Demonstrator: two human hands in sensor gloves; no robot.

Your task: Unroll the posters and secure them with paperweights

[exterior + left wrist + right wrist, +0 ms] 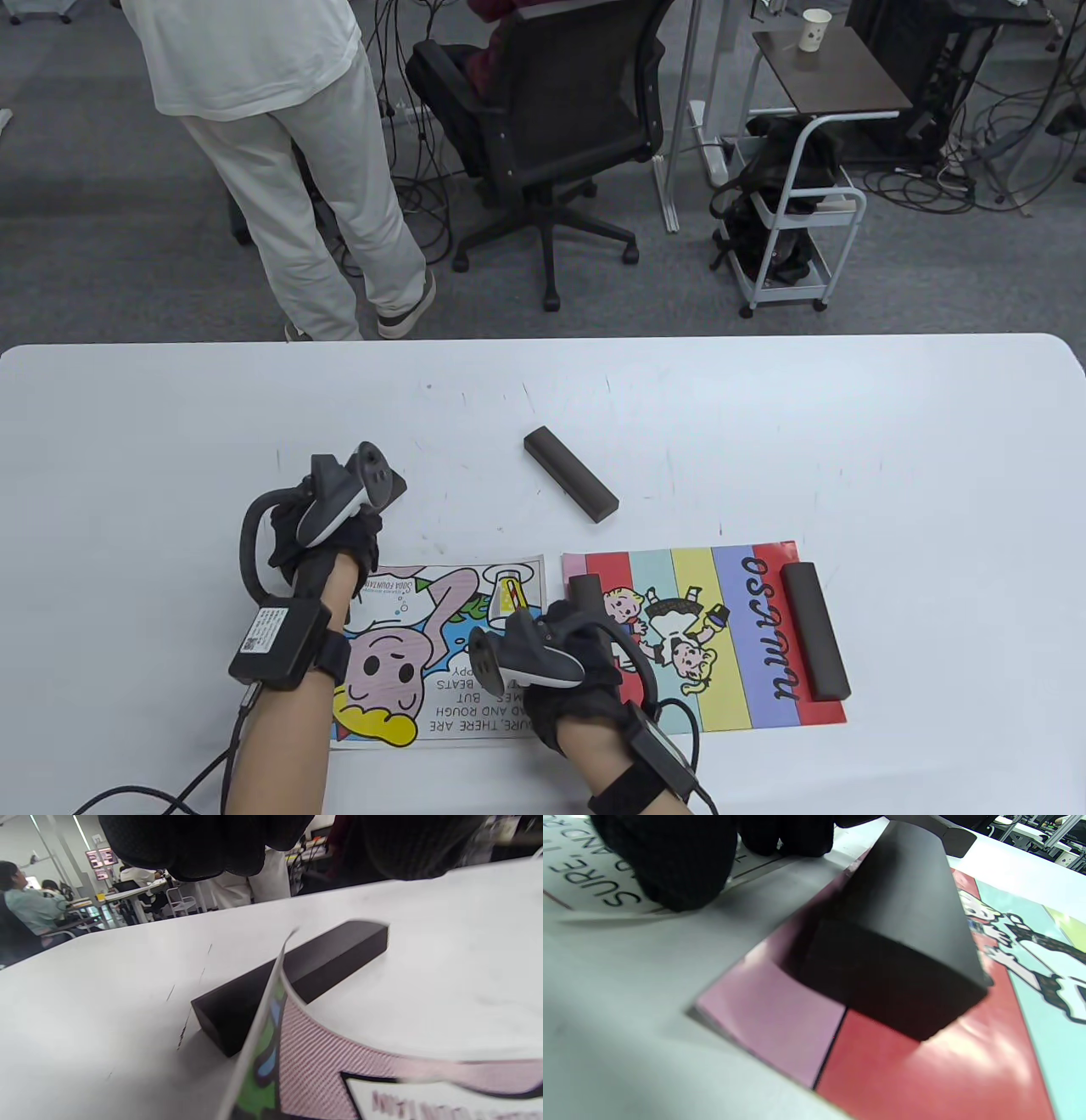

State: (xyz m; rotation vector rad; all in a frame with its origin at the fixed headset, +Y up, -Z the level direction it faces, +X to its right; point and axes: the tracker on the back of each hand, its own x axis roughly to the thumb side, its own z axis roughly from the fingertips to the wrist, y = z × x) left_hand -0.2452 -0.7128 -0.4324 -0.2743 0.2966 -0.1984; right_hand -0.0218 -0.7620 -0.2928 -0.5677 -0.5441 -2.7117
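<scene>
Posters: the striped poster (721, 632) lay flat under two paperweights (814, 630). The cartoon poster (441, 645) was unweighted; its far-left corner curled. Both hands (327, 518) pressed it; whether fingers were closed, I cannot tell.

The white cartoon poster with a pink figure (441, 654) carries upside-down black words: "SODA FOUNTAIN" near its far left corner, and "BEATS", "AND ROUGH", "SURE, THERE ARE" along its near edge. Just right of it, the rainbow-striped poster with two cartoon children (704, 637) has on its purple stripe a black cursive word, which I cannot read surely.

Beyond the white table (764, 407), a black office chair (543, 119), white cart (789, 229) and cables on grey carpet (102, 238).
</scene>
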